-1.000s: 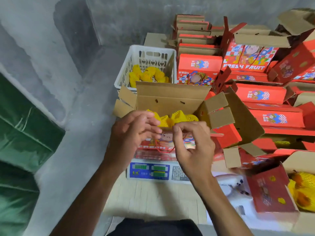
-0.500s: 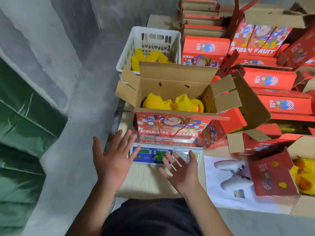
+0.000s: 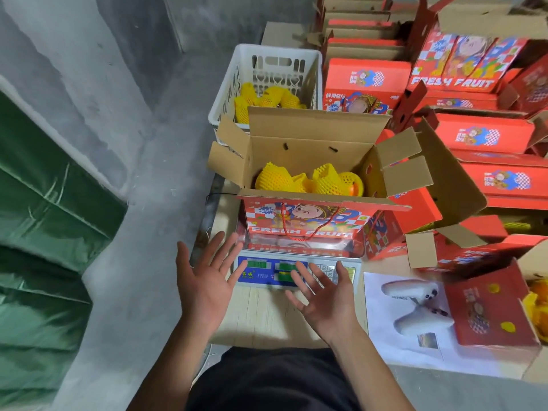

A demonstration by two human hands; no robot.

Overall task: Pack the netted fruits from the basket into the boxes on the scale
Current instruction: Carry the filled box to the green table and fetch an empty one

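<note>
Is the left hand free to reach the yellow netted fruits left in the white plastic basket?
Probably yes: the left hand is empty, but the open cardboard box partly blocks the basket.

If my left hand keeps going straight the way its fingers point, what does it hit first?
Most likely the scale: the open left hand points up and to the right, toward the scale's near left corner and the open box on it. Depth is unclear, so it might pass above the scale.

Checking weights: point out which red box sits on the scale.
The open box with netted fruits inside, directly behind the scale's display; the others sit off it.
</note>
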